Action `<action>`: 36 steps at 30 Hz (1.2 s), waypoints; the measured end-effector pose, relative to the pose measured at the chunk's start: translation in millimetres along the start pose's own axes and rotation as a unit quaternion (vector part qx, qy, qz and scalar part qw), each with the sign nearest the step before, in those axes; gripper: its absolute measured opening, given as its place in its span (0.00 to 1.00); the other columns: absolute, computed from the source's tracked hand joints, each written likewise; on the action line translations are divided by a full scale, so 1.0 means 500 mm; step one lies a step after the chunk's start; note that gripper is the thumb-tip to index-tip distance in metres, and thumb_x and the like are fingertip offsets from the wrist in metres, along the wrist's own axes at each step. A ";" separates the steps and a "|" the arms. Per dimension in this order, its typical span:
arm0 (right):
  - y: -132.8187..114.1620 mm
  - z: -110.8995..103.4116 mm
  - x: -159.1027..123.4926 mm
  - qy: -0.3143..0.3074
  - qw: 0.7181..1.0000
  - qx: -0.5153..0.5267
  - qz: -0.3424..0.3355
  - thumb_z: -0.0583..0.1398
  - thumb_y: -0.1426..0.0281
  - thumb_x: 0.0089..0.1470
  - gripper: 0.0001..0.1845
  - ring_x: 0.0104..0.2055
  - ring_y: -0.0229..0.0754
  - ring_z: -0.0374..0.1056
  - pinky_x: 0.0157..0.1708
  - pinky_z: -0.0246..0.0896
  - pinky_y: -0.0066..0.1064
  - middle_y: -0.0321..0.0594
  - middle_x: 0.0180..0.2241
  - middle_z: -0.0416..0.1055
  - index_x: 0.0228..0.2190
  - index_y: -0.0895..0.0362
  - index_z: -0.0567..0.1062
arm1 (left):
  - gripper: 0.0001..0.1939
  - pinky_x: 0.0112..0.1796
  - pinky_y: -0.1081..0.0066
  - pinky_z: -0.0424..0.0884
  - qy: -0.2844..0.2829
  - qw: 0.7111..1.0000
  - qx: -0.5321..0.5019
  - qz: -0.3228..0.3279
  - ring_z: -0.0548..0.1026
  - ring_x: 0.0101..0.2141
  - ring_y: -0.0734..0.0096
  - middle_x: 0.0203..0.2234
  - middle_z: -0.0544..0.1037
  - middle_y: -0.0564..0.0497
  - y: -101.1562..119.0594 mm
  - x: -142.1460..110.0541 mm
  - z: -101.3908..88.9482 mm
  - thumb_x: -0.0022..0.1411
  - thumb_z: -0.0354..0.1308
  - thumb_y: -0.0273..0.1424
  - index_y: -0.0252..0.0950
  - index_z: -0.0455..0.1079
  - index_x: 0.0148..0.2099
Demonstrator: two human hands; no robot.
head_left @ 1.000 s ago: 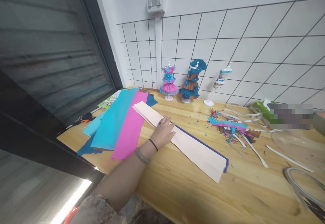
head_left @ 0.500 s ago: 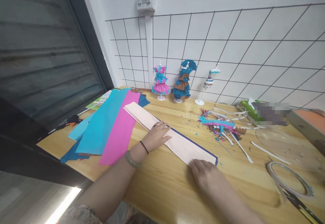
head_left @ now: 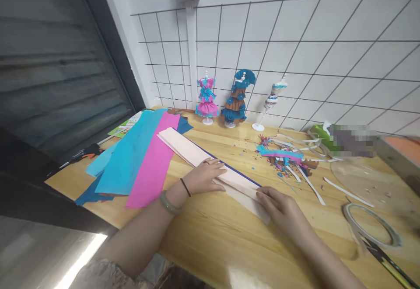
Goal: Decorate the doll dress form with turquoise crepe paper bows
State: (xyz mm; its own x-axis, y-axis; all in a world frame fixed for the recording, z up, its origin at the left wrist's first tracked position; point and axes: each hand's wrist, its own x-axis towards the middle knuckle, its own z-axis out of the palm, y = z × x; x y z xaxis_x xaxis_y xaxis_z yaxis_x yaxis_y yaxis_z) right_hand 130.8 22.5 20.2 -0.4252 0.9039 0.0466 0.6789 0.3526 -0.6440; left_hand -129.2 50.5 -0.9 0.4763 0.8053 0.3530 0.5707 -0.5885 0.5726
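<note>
**Pale paper (head_left: 190,149) folded up at its right end since the earlier frame**

Pink sheet (head_left: 152,160) lies left of the left hand (head_left: 201,179), which is spread on the paper's middle, seemingly to stop it sliding. Its near edge is raised between the hands; the right hand (head_left: 282,206) pinches that edge between thumb and fingers, apparently for control. Right of that hand, apart, lies a tape roll (head_left: 349,214).
</note>
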 end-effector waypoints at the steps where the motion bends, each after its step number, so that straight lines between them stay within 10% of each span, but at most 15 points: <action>1: 0.007 -0.005 0.005 0.014 0.999 0.037 0.019 0.48 0.59 0.56 0.17 0.33 0.41 0.68 0.32 0.60 0.28 0.40 0.32 0.73 0.33 0.55 0.71 | 0.24 0.54 0.57 0.51 0.012 1.000 -0.011 0.006 0.62 0.53 0.53 0.48 0.70 0.43 -0.002 0.001 0.000 0.45 0.63 0.41 0.41 0.70 0.46; 11: 0.050 -0.013 0.023 0.129 0.956 0.241 0.106 0.57 0.53 0.46 0.21 0.28 0.40 0.65 0.24 0.57 0.27 0.40 0.28 0.72 0.32 0.58 0.73 | 0.14 0.48 0.64 0.61 -0.009 0.984 0.178 0.029 0.70 0.44 0.68 0.41 0.75 0.49 -0.012 0.011 -0.010 0.60 0.46 0.23 0.37 0.68 0.45; 17: 0.059 -0.031 0.025 0.181 0.922 0.311 0.141 0.60 0.54 0.44 0.20 0.24 0.37 0.64 0.21 0.56 0.25 0.37 0.27 0.72 0.34 0.57 0.72 | 0.15 0.45 0.62 0.62 0.079 0.963 0.256 0.020 0.72 0.39 0.68 0.36 0.76 0.47 -0.014 0.010 -0.024 0.61 0.46 0.23 0.36 0.67 0.48; 29: 0.108 -0.072 0.040 0.140 0.938 0.259 0.184 0.61 0.56 0.41 0.20 0.19 0.35 0.62 0.16 0.53 0.24 0.35 0.20 0.70 0.32 0.58 0.72 | 0.12 0.48 0.56 0.58 0.284 0.909 0.303 0.036 0.66 0.45 0.62 0.36 0.74 0.48 0.013 0.006 -0.069 0.58 0.52 0.27 0.38 0.68 0.45; 36: 0.159 -0.064 0.052 0.182 0.971 0.066 0.140 0.55 0.58 0.46 0.18 0.26 0.41 0.68 0.23 0.59 0.27 0.40 0.25 0.74 0.31 0.59 0.73 | 0.11 0.46 0.59 0.62 0.218 0.938 0.268 0.038 0.65 0.44 0.63 0.40 0.71 0.45 0.017 0.012 -0.039 0.60 0.50 0.28 0.35 0.68 0.44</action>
State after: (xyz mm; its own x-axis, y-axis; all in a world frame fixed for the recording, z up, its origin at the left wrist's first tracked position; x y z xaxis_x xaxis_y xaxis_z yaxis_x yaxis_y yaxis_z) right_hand 192.6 81.8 -5.5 0.0207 0.9941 0.1069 0.6441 0.0686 -0.7618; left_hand -134.4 51.8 20.6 0.2776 0.6432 0.7136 0.8559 -0.5029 0.1204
